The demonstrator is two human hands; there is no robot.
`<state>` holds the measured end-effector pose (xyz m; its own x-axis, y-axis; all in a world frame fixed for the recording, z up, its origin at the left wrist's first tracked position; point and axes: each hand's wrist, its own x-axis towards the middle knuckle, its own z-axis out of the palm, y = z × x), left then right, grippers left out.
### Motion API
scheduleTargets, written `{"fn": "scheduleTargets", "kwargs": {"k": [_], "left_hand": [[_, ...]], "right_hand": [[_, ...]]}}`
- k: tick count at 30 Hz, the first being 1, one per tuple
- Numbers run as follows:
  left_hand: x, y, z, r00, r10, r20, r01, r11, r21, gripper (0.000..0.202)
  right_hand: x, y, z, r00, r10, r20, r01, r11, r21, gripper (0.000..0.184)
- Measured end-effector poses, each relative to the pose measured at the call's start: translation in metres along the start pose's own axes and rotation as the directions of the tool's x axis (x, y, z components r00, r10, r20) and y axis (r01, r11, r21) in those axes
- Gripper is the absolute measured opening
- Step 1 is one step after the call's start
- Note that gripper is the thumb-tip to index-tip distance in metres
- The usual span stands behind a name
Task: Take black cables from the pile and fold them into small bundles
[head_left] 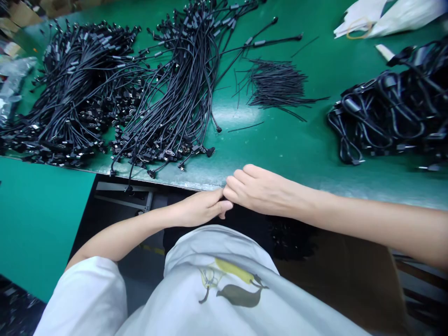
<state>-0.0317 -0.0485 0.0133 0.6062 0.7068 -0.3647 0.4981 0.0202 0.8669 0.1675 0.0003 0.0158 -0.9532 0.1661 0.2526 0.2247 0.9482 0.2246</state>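
Note:
My left hand [199,207] and my right hand [259,189] meet just at the front edge of the green work table [224,179], their fingertips touching. Anything small between the fingers is hidden. Beyond them lie two large bundles of black cables with metal-tipped connectors, one at the left [73,93] and one at the middle [182,79]. The connector ends of the middle bundle spread toward the table edge, left of my hands. A loose heap of thin black short wires [276,84] lies farther ahead, and coiled black cables [381,109] sit at the right.
White plastic bags [385,16] and a rubber band [359,29] lie at the far right corner. Cardboard [21,14] shows past the far left corner. A green panel [38,224] stands below the table at left, with dark cables [290,238] under my right arm.

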Motion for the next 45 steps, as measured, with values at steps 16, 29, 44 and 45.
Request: {"fn": "scheduleTargets", "kwargs": {"k": [16, 29, 44, 45], "left_hand": [[0.000, -0.019, 0.010, 0.975, 0.087, -0.203, -0.051, 0.983, 0.178, 0.020], [0.010, -0.019, -0.011, 0.964, -0.048, -0.261, -0.049, 0.934, -0.355, 0.031], [0.017, -0.019, 0.004, 0.905, -0.054, -0.423, -0.336, 0.519, -0.786, 0.043], [0.017, -0.019, 0.005, 0.909, -0.031, -0.416, -0.344, 0.511, -0.788, 0.050]], "right_hand": [[-0.005, -0.010, 0.005, 0.967, 0.108, 0.229, -0.178, 0.933, 0.312, 0.016], [-0.013, 0.065, 0.012, 0.918, 0.375, 0.127, -0.387, 0.780, 0.492, 0.030], [-0.014, 0.044, 0.041, 0.620, 0.680, 0.391, -0.561, 0.036, 0.827, 0.015], [-0.008, 0.029, 0.039, 0.630, 0.657, 0.414, -0.482, -0.088, 0.872, 0.017]]}}
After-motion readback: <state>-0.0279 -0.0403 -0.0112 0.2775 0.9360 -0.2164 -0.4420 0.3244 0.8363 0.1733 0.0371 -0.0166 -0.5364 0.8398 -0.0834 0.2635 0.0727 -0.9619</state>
